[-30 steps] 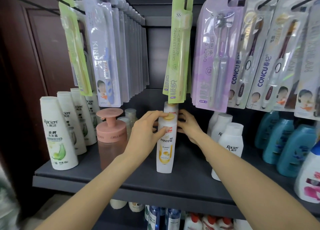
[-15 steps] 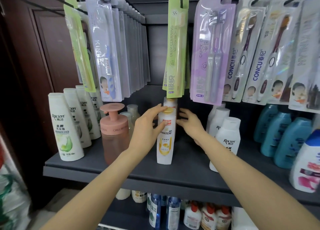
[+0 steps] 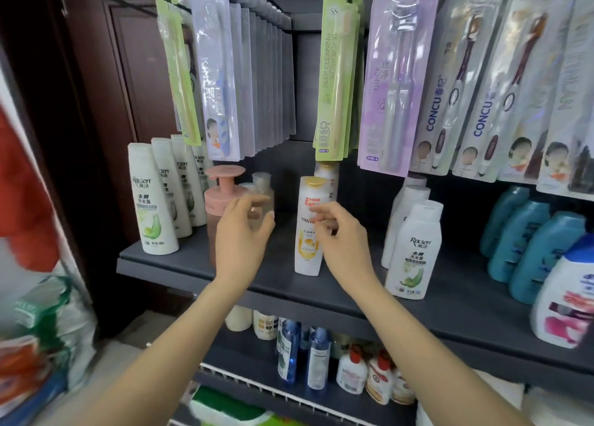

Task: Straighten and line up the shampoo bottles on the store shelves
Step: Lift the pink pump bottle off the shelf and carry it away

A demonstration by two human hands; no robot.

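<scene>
A white Pantene shampoo bottle with a gold cap stands upright near the front of the dark shelf. A second Pantene bottle stands right behind it. My left hand hovers with fingers apart to the left of the front bottle, in front of a pink pump bottle. My right hand is at the front bottle's right side, fingers spread, partly covering its label; it holds nothing. A row of white Racien bottles lines the left end.
More white Racien bottles stand to the right, then teal bottles and a white and blue bottle. Packaged toothbrushes hang low above the bottles. The lower shelf holds several small bottles. A dark wooden door lies left.
Both hands have let go of the Pantene bottles and drawn back toward me. The left hand moved left, in front of the pink bottle. The camera view shifted left.
</scene>
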